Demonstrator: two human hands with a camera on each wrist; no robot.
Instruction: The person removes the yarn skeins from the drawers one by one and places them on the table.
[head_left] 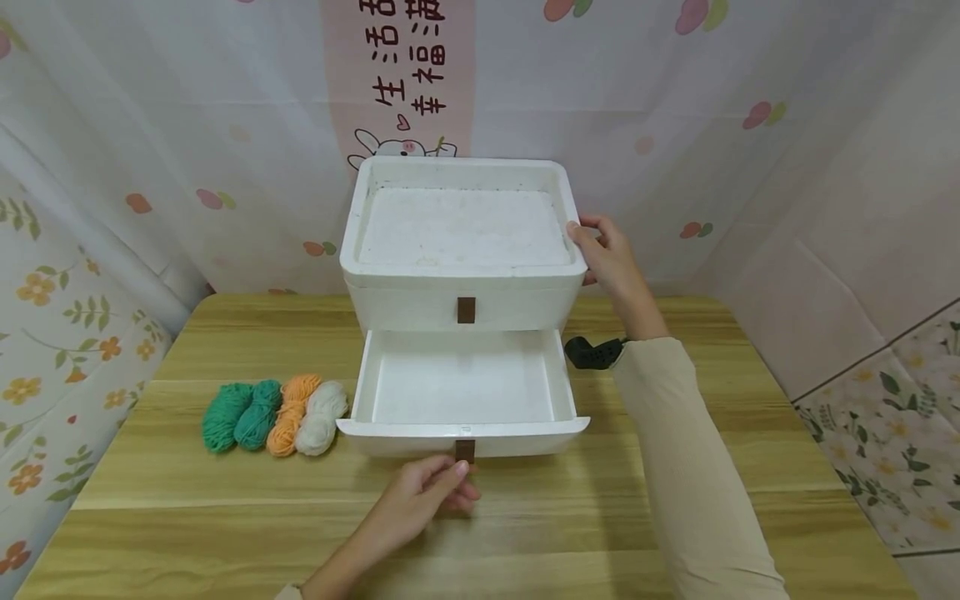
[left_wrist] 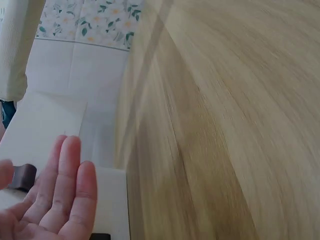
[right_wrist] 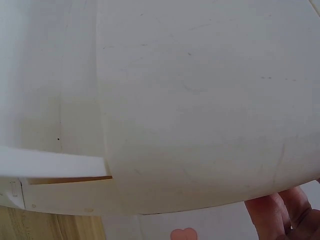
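A white two-drawer storage box [head_left: 465,304] stands at the back of the table, its top a shallow recessed tray. The lower drawer [head_left: 465,383] is pulled out and nothing lies in it; the upper one is closed. Just below the lower drawer's brown pull tab [head_left: 465,451] is my left hand [head_left: 420,500]. In the left wrist view its fingers [left_wrist: 70,175] are nearly straight, apart from the brown tab [left_wrist: 24,177]. My right hand [head_left: 611,258] grips the box's right side near the top, thumb on the rim; in the right wrist view the box hides part of its fingers [right_wrist: 295,210].
Left of the drawer lie several yarn skeins: two green [head_left: 228,417], an orange one [head_left: 294,415] and a white one [head_left: 322,418]. A black perforated piece [head_left: 592,353] is by the right cuff. Patterned curtains [head_left: 637,100] hang behind the wooden table [head_left: 225,533].
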